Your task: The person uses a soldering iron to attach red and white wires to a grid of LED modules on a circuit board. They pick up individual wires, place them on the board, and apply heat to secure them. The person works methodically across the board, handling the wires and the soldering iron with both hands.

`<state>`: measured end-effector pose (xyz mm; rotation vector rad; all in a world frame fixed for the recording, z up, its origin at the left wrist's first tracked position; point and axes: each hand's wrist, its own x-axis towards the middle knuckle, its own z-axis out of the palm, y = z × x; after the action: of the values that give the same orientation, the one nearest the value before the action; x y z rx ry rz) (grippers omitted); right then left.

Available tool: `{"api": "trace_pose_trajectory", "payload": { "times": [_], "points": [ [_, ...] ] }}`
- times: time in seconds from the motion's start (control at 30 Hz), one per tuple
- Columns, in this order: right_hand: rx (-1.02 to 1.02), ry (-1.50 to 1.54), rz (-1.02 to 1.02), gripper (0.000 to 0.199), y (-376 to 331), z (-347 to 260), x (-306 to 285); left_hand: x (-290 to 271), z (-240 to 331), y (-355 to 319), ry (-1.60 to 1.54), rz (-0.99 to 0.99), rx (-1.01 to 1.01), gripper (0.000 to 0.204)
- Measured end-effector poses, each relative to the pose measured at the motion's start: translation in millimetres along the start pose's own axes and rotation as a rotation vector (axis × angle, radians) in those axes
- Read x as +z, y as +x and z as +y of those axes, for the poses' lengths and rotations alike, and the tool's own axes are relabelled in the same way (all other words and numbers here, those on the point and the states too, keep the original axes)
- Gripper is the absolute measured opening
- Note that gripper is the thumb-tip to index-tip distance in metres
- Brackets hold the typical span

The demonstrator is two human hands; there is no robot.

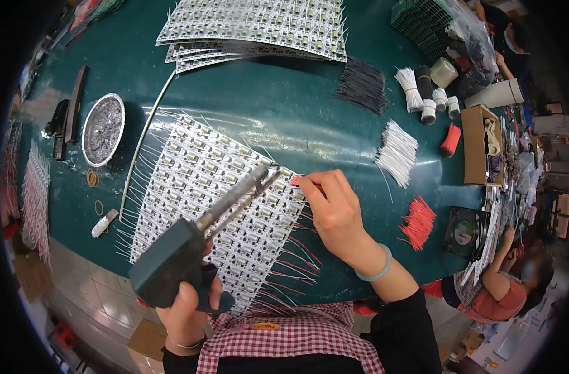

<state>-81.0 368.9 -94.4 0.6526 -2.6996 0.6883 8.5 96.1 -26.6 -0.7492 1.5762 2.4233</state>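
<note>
A dark green soldering gun (172, 258) is gripped in my left hand (188, 311), its fingers wrapped round the handle. The long metal tip and thin feed tube reach up to the upper right edge of a white circuit board panel (191, 162), which carries rows of small components. At that corner my right hand (335, 209) is closed in a pinch on what looks like a red wire (294, 181), close to the tip. Most of this wire is hidden by the fingers. Red and white wires (300, 255) stick out along the panel's right edge, white ones along its left.
More panels (253, 22) are stacked at the far side. Bundles of black (362, 84), white (396, 153) and red wires (418, 222) lie to the right. A foil-like bowl (104, 129) stands left, a small fan (465, 230) right. Other people sit beyond the right edge.
</note>
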Motion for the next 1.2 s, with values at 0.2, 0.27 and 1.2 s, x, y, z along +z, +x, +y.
{"api": "trace_pose_trajectory", "payload": {
  "times": [0.2, 0.27, 1.2],
  "points": [
    [-0.006, -0.005, -0.008, 0.036, 1.5, 0.0, -2.6, 20.4, -8.2, 8.7, -0.032, -0.177, -0.044, 0.087],
    [-0.006, -0.007, -0.014, 0.037, 0.5, 0.5, -1.7, 18.5, -11.2, 1.9, 0.194, -0.166, -0.066, 0.059],
    [-0.010, -0.014, -0.032, 0.040, 0.6, 0.5, -2.6, 30.9, -30.8, 24.0, 0.827, -0.275, 0.368, 0.018]
  ]
}}
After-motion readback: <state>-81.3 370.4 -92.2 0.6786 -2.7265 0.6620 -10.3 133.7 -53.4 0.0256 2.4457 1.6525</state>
